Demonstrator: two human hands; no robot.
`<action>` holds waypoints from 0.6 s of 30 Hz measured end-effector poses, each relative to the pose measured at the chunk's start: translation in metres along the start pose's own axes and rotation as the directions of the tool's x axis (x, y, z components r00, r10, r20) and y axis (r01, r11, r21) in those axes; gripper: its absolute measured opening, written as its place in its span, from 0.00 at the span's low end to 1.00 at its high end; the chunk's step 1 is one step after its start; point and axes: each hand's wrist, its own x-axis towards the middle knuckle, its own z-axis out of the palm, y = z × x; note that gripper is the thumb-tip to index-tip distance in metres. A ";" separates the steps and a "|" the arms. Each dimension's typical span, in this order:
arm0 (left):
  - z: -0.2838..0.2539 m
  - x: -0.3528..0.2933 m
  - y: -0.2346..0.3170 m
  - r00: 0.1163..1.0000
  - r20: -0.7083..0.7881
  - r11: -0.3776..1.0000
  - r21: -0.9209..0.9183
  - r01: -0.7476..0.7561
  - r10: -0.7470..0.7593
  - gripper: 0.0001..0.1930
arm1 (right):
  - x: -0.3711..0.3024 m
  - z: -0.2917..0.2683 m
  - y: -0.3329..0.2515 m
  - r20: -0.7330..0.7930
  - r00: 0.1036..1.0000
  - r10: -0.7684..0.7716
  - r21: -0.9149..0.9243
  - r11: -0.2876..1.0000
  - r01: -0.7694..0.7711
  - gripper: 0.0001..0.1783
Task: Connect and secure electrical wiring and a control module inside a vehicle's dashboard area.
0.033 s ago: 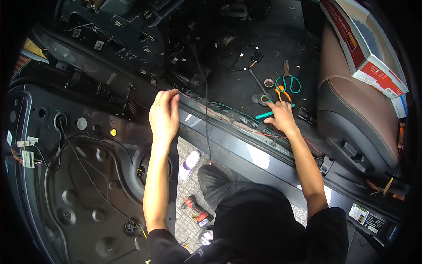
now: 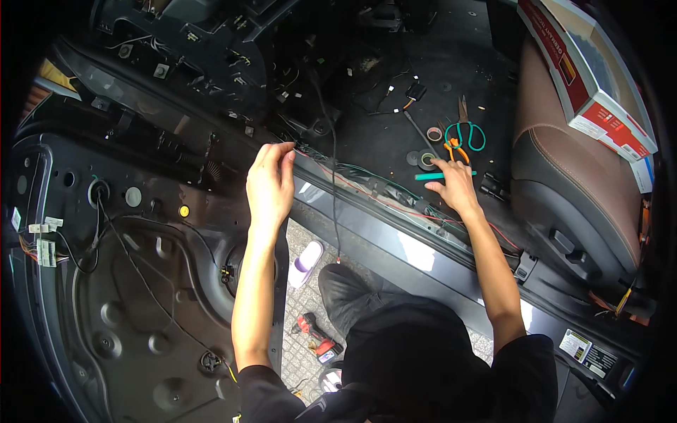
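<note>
My left hand (image 2: 270,185) is closed in a pinch at the front end of the door sill, on the thin wire bundle (image 2: 310,156) running along it. The exact strand is hidden by the fingertips. Farther right, my right hand (image 2: 460,189) reaches over the car floor. A slim green stick-like tool (image 2: 427,177) runs across beneath its fingers, sticking out on both sides, and seems held there. The index fingertip is by a roll of dark tape (image 2: 427,159), with the thumb apart. Just beyond lie orange-handled pliers (image 2: 456,147), green-handled scissors (image 2: 463,127) and a smaller tape roll (image 2: 434,134).
A brown seat (image 2: 557,141) with a red and white box (image 2: 599,116) stands at the right. The stripped door (image 2: 148,296) fills the left. A black cable (image 2: 333,190) hangs over the sill. On the paving are a red cordless drill (image 2: 319,338) and a pale slipper (image 2: 305,264).
The green tool has turned from slanting to nearly level, with my right hand's fingers shifting over it. My left hand keeps its pinch at the wires. The whole view has shifted slightly.
</note>
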 end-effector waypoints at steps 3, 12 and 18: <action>0.014 0.012 -0.002 0.995 -0.037 0.993 0.082 -0.085 0.088 0.15 | 0.004 -0.016 -0.013 -0.362 0.900 0.243 0.499 0.866 -0.033 0.22; 0.056 0.070 -0.007 0.979 0.196 0.950 0.313 -0.014 -0.051 0.45 | -0.042 -0.088 -0.059 -0.488 0.860 0.146 0.708 0.642 0.294 0.13; 0.084 0.100 -0.023 0.989 0.073 0.956 0.277 0.100 -0.125 0.48 | -0.025 -0.089 -0.081 -0.602 0.797 -0.047 0.557 0.691 0.462 0.14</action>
